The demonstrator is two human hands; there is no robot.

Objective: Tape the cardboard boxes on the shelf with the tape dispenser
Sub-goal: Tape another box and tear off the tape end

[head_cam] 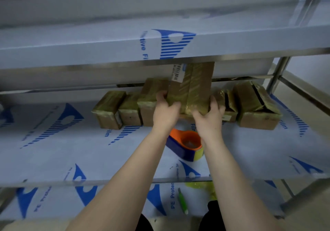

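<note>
The middle shelf [71,150], covered in blue-printed protective film, carries a row of tape-wrapped cardboard boxes [109,109] toward its back and an orange-and-blue tape dispenser [185,146] nearer the front. A green stick-like thing [182,201] lies on the lower shelf [125,200].

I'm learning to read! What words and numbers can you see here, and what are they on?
"PE Protec", cut off: bottom shelf film.
"tive Fil", cut off: top shelf edge.
"Film": middle shelf film.
Barcode label on the held box: too small to read.
Stickers on other boxes: too blurred.
</note>
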